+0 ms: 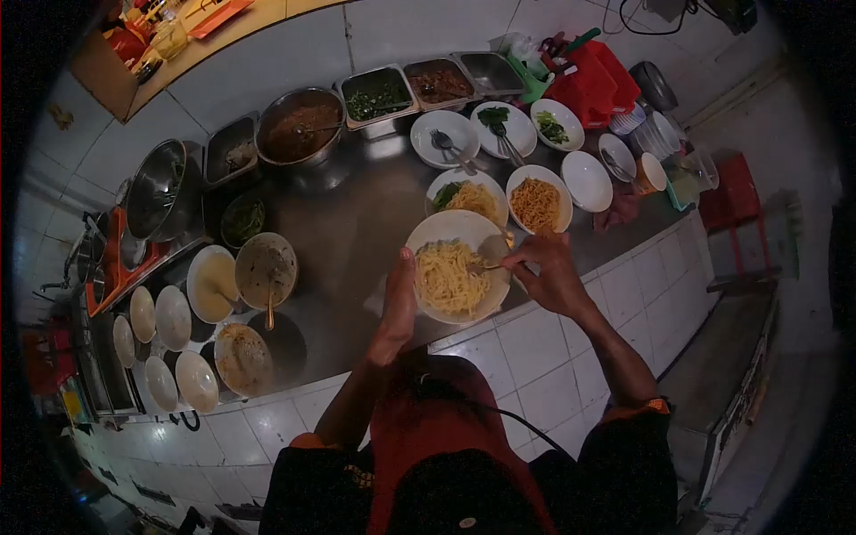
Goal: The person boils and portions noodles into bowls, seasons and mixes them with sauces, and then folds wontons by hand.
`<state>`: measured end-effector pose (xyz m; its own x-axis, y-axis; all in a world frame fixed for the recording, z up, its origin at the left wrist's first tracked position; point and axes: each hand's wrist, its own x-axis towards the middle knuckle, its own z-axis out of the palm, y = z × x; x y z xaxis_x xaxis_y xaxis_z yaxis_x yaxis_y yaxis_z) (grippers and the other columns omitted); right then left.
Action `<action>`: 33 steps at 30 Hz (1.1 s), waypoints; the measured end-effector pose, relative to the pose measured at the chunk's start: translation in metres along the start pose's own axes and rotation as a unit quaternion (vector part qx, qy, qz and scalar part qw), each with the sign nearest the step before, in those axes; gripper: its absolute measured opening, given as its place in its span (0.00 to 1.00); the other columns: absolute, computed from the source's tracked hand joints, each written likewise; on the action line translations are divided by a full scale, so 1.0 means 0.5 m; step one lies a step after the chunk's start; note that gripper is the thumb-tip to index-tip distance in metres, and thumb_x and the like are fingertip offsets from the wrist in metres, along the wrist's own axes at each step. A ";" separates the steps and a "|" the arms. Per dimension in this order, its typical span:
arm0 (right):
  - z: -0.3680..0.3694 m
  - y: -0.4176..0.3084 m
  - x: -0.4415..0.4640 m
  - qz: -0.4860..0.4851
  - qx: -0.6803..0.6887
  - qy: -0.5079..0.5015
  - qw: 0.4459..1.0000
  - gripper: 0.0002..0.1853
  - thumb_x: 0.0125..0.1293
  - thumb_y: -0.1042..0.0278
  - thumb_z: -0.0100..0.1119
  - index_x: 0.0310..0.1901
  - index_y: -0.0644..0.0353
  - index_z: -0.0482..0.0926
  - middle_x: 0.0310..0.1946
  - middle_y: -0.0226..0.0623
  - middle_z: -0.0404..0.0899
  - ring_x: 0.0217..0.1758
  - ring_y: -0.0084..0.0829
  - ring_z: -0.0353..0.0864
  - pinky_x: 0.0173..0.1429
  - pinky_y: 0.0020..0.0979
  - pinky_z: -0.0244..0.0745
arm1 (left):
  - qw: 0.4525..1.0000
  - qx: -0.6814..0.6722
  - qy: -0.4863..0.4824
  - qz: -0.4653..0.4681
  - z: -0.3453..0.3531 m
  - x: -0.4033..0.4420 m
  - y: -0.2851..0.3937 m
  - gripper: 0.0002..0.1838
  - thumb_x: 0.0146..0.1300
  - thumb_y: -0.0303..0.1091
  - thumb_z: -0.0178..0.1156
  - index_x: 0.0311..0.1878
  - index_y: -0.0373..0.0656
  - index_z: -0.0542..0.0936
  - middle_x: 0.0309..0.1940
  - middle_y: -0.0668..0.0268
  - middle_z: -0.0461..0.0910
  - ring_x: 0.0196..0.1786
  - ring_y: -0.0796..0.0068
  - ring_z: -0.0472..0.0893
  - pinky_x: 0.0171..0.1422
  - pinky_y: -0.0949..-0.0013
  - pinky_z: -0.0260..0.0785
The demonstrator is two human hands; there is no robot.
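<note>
A white bowl of yellow noodles (pixel 452 278) is tilted towards me at the front edge of the steel counter. My left hand (pixel 399 301) grips its left rim, thumb on top and fingers hidden beneath. At the right rim, my right hand (pixel 551 270) pinches a metal utensil (pixel 486 266) whose tip is in the noodles; I cannot tell whether it is a fork or a spoon. Just behind stands a plate of noodles with greens (pixel 473 200), partly covered by the bowl. Beside it is a bowl of brown noodles (pixel 539 203).
Several white bowls (pixel 173 318) stand at the left, near a bowl with a spoon (pixel 267 271). Along the wall are a pot of sauce (pixel 300 125) and a tray of chopped greens (pixel 375 94). A red basket (pixel 592 85) and stacked dishes (pixel 655 136) occupy the right end.
</note>
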<state>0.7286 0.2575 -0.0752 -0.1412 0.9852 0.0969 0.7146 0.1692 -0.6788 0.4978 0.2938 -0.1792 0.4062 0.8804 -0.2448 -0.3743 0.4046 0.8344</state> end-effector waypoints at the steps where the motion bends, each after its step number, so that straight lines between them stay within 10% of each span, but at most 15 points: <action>1: -0.006 0.002 0.018 -0.010 -0.010 0.004 1.000 0.05 0.52 0.79 0.64 0.32 0.58 0.82 0.31 0.35 0.82 0.35 0.30 0.77 0.45 0.28 0.66 | 1.000 -0.008 0.008 -0.002 0.009 0.010 0.011 0.33 0.71 0.56 0.36 0.61 0.33 0.65 0.57 0.59 0.69 0.59 0.73 0.68 0.64 0.69 0.59; 3: -0.020 0.022 0.049 0.046 0.071 0.024 0.996 0.07 0.50 0.78 0.65 0.32 0.58 0.82 0.30 0.35 0.81 0.38 0.31 0.75 0.47 0.31 0.65 | 0.999 0.001 0.035 -0.002 0.004 0.041 -0.003 0.32 0.71 0.56 0.36 0.61 0.33 0.65 0.57 0.59 0.69 0.59 0.73 0.68 0.64 0.69 0.59; 6: -0.057 0.017 0.071 -0.115 -0.311 0.121 0.936 0.11 0.47 0.77 0.63 0.35 0.56 0.82 0.28 0.33 0.76 0.41 0.35 0.69 0.46 0.39 0.60 | 0.997 0.007 0.074 -0.010 0.015 0.063 0.017 0.32 0.71 0.55 0.37 0.62 0.34 0.65 0.57 0.60 0.69 0.59 0.73 0.68 0.64 0.69 0.58; 10: -0.023 0.085 0.102 -0.079 -0.116 -0.014 0.990 0.13 0.44 0.76 0.64 0.35 0.56 0.82 0.29 0.33 0.76 0.41 0.36 0.70 0.46 0.40 0.59 | 0.995 -0.021 0.100 0.004 0.046 0.099 0.023 0.31 0.71 0.55 0.38 0.62 0.35 0.64 0.56 0.60 0.70 0.57 0.73 0.69 0.62 0.70 0.60; 14: -0.116 0.066 0.136 -0.147 -0.285 0.053 0.946 0.14 0.42 0.77 0.65 0.35 0.56 0.81 0.30 0.34 0.76 0.41 0.36 0.69 0.46 0.39 0.59 | 0.987 -0.066 0.143 0.033 0.046 0.120 0.009 0.31 0.70 0.55 0.39 0.62 0.37 0.64 0.55 0.59 0.70 0.56 0.72 0.71 0.60 0.69 0.62; 25: -0.073 0.158 0.196 -0.164 -0.051 -0.057 0.983 0.09 0.47 0.73 0.65 0.33 0.53 0.82 0.29 0.27 0.74 0.38 0.32 0.68 0.44 0.37 0.55 | 0.981 0.045 0.179 0.059 0.116 0.122 0.024 0.40 0.65 0.65 0.38 0.62 0.35 0.61 0.52 0.51 0.72 0.51 0.62 0.77 0.55 0.60 0.72; 33: -0.089 0.138 0.226 -0.217 -0.154 -0.003 0.964 0.09 0.49 0.76 0.64 0.33 0.51 0.82 0.28 0.28 0.74 0.39 0.31 0.67 0.45 0.36 0.54 | 0.973 0.028 0.216 0.080 0.116 0.134 0.014 0.36 0.66 0.62 0.40 0.59 0.35 0.63 0.50 0.55 0.72 0.52 0.67 0.74 0.56 0.63 0.68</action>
<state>0.7925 0.3818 -0.0787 -0.4762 0.8200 0.3175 0.7567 0.5661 -0.3270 0.5707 0.3414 -0.1611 -0.0461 0.9580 -0.2830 -0.3526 0.2495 0.9019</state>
